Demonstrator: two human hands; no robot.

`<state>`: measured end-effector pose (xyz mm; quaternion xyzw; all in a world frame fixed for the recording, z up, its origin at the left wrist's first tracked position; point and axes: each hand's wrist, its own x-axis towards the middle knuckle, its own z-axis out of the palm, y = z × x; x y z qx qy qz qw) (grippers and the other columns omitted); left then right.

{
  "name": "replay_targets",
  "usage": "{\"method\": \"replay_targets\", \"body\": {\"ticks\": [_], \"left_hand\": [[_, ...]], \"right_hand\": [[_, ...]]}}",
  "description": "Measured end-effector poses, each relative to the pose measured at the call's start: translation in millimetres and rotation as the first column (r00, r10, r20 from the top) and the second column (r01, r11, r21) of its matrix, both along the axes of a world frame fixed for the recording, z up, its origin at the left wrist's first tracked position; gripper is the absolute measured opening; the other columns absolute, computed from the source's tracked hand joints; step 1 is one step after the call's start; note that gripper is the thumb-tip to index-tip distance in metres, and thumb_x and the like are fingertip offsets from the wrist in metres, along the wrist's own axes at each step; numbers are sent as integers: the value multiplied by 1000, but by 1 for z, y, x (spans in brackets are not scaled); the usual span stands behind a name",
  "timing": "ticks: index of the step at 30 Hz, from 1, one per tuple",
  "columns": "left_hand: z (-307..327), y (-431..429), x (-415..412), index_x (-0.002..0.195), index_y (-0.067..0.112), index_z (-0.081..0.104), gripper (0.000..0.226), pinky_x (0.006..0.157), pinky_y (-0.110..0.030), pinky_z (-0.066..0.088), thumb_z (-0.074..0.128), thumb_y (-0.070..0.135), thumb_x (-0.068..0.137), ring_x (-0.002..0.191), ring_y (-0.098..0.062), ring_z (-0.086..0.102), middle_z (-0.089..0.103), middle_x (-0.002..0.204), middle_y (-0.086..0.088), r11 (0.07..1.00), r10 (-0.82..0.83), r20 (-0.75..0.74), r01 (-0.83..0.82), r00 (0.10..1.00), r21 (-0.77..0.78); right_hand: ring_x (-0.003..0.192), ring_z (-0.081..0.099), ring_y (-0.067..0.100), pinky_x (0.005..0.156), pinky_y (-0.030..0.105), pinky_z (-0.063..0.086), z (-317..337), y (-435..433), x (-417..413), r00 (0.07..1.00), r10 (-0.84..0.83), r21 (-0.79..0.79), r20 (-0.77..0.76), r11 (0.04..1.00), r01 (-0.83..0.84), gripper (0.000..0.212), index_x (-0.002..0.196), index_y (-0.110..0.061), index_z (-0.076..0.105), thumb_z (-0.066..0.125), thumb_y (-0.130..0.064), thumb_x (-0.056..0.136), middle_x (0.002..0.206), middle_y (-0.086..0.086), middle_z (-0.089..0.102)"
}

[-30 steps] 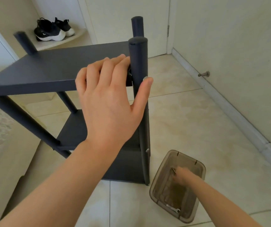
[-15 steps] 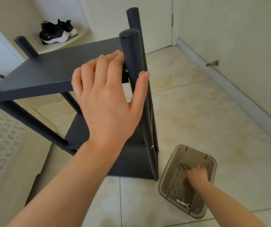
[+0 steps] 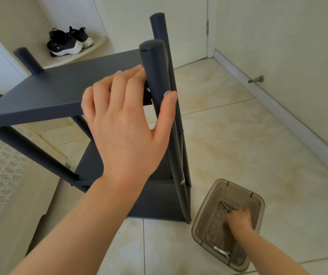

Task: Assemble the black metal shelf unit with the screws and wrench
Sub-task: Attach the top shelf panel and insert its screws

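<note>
The black metal shelf unit (image 3: 103,84) fills the left and middle of the frame. It stands on the tiled floor (image 3: 238,139), with its top shelf (image 3: 63,92) running in from the left edge. At centre the left hand (image 3: 127,124) braces the joint: its fingers curl over the shelf's near edge and its thumb presses the upright post (image 3: 155,72), just beside a silver screw head (image 3: 166,94). The frame looks stiff and light enough for one hand to steady. Its painted tubes are probably slick, so gripping shelf and post together at the corner seems the surest hold. At lower right a translucent brown bin (image 3: 202,225) sits on the floor close to the unit's foot. The right hand (image 3: 238,218) reaches down into it, near a thin key-like tool (image 3: 225,206). It is blurred, and I cannot tell whether it has pinched anything. The flat wrench (image 3: 221,253) lies at the bin's near end, apart from that hand. Being thin and hard against the bottom, it is probably best lifted by one end.
</note>
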<state>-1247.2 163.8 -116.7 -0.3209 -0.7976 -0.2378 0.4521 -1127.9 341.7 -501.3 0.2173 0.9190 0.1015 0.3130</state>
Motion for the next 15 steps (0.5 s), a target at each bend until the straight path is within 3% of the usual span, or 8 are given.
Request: {"method": "replay_targets", "body": {"ticks": [8, 15], "left_hand": [[0, 0, 1, 111, 11, 66, 55, 104, -41, 31, 34, 55, 103, 107, -27, 52, 65, 110, -2, 1000, 5, 28, -5, 1000, -6], [-2, 0, 2, 109, 9, 66, 52, 102, -43, 33, 36, 51, 103, 107, -27, 52, 67, 110, -3, 1000, -9, 21, 9, 1000, -5]], "right_hand": [[124, 49, 28, 104, 42, 31, 7, 29, -6, 998, 52, -2, 25, 999, -52, 30, 121, -22, 64, 43, -18, 100, 127, 3, 61], [126, 49, 27, 105, 41, 33, 23, 70, -19, 988, 117, -37, -100, 992, -121, 31, 125, -19, 61, 42, -21, 101, 131, 4, 60]]}}
